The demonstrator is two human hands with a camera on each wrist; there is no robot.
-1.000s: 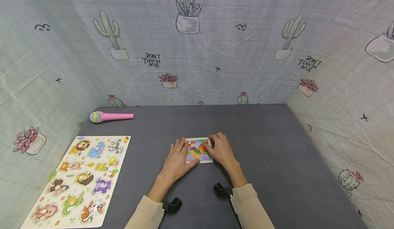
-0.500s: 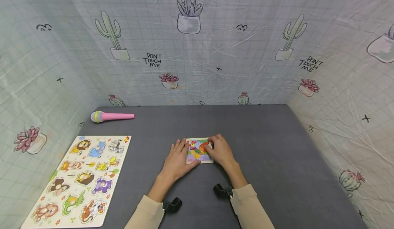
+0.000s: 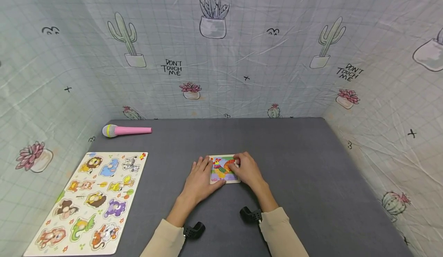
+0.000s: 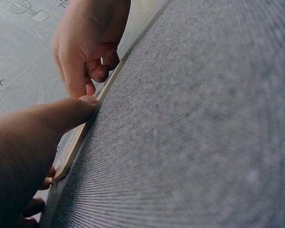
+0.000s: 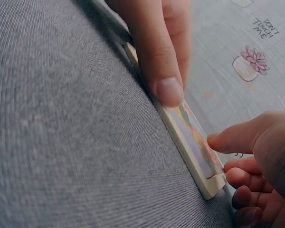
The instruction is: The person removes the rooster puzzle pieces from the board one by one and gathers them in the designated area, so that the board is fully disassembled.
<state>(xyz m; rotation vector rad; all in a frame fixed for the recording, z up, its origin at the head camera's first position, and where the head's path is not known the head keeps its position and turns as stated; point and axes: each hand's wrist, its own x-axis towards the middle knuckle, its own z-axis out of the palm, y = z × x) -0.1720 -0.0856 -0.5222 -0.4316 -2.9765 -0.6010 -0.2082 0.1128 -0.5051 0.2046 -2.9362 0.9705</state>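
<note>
A small rooster picture puzzle in a pale wooden frame lies flat on the dark grey table. My left hand rests along its left side with the fingers fairly straight, and the thumb lies on the near edge. At the right side, my right hand has its thumb on the rooster's tail and its fingers curled at the frame's far right edge. In the right wrist view the right thumb touches the picture, while the curled fingers sit by the frame's end. The hands hide parts of both sides.
To the left lies a large animal puzzle board with several colourful pieces. Behind it is a pink toy microphone. A cactus-print cloth hangs around the back and sides of the table.
The right hand's fingers have slid slightly toward me along the puzzle's right side. The left hand keeps its place on the frame.
</note>
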